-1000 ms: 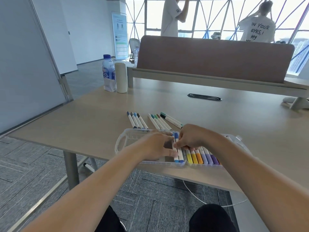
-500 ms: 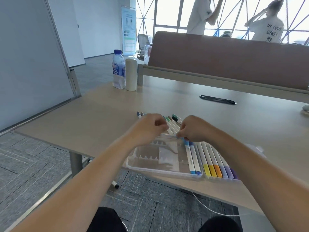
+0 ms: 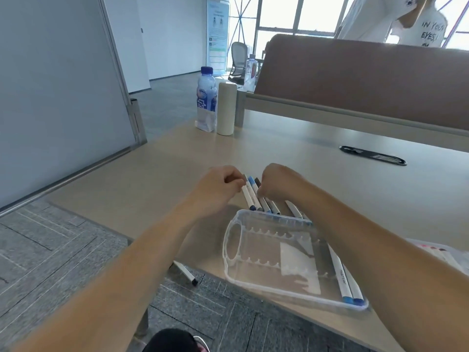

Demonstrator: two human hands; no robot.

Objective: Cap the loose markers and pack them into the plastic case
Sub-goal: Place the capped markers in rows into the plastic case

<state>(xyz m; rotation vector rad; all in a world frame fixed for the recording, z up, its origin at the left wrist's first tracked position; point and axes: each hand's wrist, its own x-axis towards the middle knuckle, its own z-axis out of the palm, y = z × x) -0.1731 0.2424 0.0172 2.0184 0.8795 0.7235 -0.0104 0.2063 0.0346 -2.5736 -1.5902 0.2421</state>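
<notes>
Both hands are up at the far side of the case, right on the loose markers (image 3: 256, 199). The left hand (image 3: 218, 189) comes in from the left of the row with its fingers curled, and thumb and forefinger look pinched on the top end of the leftmost white marker. The right hand (image 3: 278, 184) hunches over the same bunch from the right with its knuckles toward the camera and its fingers folded down. Whether it actually has one pinched, I cannot tell.

The relation that matters is that the loose markers lie side by side on the surface (image 3: 157, 174), long axes running from centre frame down and to the right. Their lower ends sit just beside the far rim of the plastic case (image 3: 229, 240). The slots seem to run much the same way, so my guess is a short pull toward the bottom of the frame with little turning. The left hand looks nearer the free slots.

The case lies open, clear and mostly vacant. Its left and middle slots are bare, and the packed markers (image 3: 342, 275) fill the right end, blue caps toward the lower right. More of that row is hidden under the right forearm.
</notes>
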